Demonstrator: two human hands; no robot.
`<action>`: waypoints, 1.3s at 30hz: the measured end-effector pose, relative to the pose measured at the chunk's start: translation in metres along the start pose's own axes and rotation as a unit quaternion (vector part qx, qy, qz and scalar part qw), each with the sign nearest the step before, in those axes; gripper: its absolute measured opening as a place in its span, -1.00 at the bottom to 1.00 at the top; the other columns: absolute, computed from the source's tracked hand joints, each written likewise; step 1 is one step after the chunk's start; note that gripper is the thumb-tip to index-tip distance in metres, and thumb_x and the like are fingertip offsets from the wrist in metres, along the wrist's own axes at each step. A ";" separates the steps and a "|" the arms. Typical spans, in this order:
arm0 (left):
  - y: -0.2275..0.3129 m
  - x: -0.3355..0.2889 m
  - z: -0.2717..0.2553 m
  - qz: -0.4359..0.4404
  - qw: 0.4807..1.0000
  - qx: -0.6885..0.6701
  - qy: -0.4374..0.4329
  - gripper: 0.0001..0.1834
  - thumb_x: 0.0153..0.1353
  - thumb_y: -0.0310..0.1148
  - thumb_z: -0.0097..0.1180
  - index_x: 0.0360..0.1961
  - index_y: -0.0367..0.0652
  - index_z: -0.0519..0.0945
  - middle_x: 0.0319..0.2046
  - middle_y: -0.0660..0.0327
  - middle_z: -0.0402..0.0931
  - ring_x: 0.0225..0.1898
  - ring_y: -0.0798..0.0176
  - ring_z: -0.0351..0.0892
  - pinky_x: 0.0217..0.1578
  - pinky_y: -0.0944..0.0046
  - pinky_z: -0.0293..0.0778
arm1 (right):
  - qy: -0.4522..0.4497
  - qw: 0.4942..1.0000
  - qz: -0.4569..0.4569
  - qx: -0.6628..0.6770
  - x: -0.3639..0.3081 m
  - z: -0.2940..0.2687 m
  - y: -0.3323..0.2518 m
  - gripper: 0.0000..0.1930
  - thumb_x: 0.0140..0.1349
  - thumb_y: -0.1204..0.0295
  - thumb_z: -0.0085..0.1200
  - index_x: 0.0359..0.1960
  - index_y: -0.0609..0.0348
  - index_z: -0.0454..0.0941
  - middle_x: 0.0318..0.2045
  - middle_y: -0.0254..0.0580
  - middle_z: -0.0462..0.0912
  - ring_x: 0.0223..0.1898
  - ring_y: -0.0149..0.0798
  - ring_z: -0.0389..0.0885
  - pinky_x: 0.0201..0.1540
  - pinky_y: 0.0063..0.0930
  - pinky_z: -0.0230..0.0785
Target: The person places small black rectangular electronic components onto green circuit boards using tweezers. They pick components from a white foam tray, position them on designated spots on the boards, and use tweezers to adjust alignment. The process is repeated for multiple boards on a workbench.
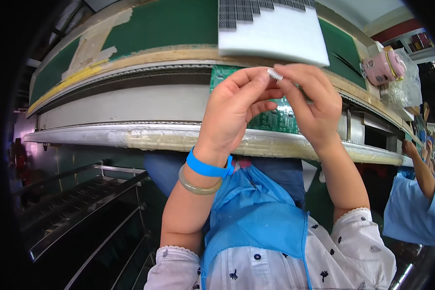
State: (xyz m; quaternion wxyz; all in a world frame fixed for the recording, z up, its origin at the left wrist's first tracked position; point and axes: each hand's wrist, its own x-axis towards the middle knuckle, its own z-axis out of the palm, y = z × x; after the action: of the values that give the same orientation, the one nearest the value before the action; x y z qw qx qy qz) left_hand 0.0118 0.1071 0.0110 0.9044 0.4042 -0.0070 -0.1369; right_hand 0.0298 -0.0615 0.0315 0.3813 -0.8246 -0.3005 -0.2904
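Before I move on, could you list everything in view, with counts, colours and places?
White part: one, white, between both hands
Board: at least one, green, below the hands
Foam: one, white, far side of bench
Blocks: many, black and grey, on the foam
Mat: green, bench top
Tweezers: one, dark, right of foam
Cup: one, pink, far right
Bag: one, clear, beside cup
Rack: one, metallic, lower left
Co-worker's sleeve: blue, right edge
Apron: one, blue, wearer's front
Wristband: one, blue, left wrist
Bangle: one, pale, left wrist
Left hand: one, bare, at white part
Right hand: one, bare, at white part
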 end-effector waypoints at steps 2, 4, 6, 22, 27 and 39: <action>-0.013 -0.006 0.005 -0.035 0.999 -0.032 -0.011 -0.72 0.47 -0.32 0.14 0.06 -0.28 0.61 -0.17 0.19 0.70 -0.18 0.39 0.67 -0.16 0.39 0.60 | -0.028 1.000 0.006 0.011 -0.017 -0.015 -0.001 -0.78 0.13 0.56 0.35 -0.15 0.17 0.75 -0.23 -0.14 0.75 -0.18 -0.15 0.72 -0.13 -0.36 0.56; -0.020 -0.019 0.007 -0.075 0.997 0.005 -0.010 -0.72 0.46 -0.34 0.15 0.06 -0.30 0.61 -0.17 0.20 0.70 -0.19 0.41 0.66 -0.17 0.40 0.58 | -0.060 0.997 0.031 0.027 -0.028 -0.028 -0.006 -0.74 0.05 0.53 0.42 -0.18 0.17 0.75 -0.19 -0.13 0.76 -0.13 -0.10 0.72 -0.07 -0.32 0.55; -0.029 -0.028 0.006 -0.108 0.994 0.019 -0.025 -0.70 0.44 -0.39 0.17 0.10 -0.34 0.57 -0.20 0.20 0.70 -0.23 0.43 0.63 -0.20 0.42 0.56 | -0.122 0.987 0.063 0.079 -0.041 -0.046 -0.004 -0.73 0.03 0.52 0.44 -0.18 0.18 0.75 -0.15 -0.13 0.77 -0.12 -0.08 0.72 -0.04 -0.29 0.54; -0.062 -0.035 0.015 0.267 0.627 0.729 -0.064 -0.50 0.13 -0.13 0.35 0.00 -0.27 0.67 0.09 0.01 0.61 0.18 -0.06 0.56 0.24 -0.11 0.42 | -0.145 0.986 0.082 -0.016 -0.041 -0.064 0.064 -0.76 0.03 0.55 0.44 -0.22 0.22 0.76 -0.17 -0.14 0.79 -0.10 -0.15 0.76 -0.03 -0.38 0.58; -0.076 -0.033 0.017 0.268 0.624 0.730 -0.076 -0.48 0.13 -0.10 0.34 -0.01 -0.30 0.67 0.11 0.02 0.60 0.21 -0.01 0.54 0.30 -0.13 0.38 | -0.166 0.982 0.078 -0.043 -0.043 -0.053 0.079 -0.77 0.03 0.52 0.45 -0.23 0.18 0.76 -0.17 -0.18 0.79 -0.11 -0.13 0.75 -0.06 -0.35 0.59; -0.077 -0.030 0.011 0.265 0.629 0.728 -0.065 -0.52 0.07 -0.07 0.35 -0.09 -0.21 0.74 0.10 0.13 0.61 0.22 -0.03 0.52 0.25 -0.12 0.47 | -0.184 0.978 0.060 -0.074 -0.047 -0.046 0.084 -0.75 0.00 0.52 0.47 -0.24 0.15 0.78 -0.18 -0.20 0.79 -0.14 -0.14 0.75 -0.09 -0.36 0.59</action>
State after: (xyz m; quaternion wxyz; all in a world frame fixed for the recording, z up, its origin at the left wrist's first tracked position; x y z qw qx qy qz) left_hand -0.0370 0.0581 -0.0354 0.3108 0.9016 -0.2703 0.1322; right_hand 0.0477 -0.1558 -0.0149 0.2744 -0.9064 -0.2928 -0.1320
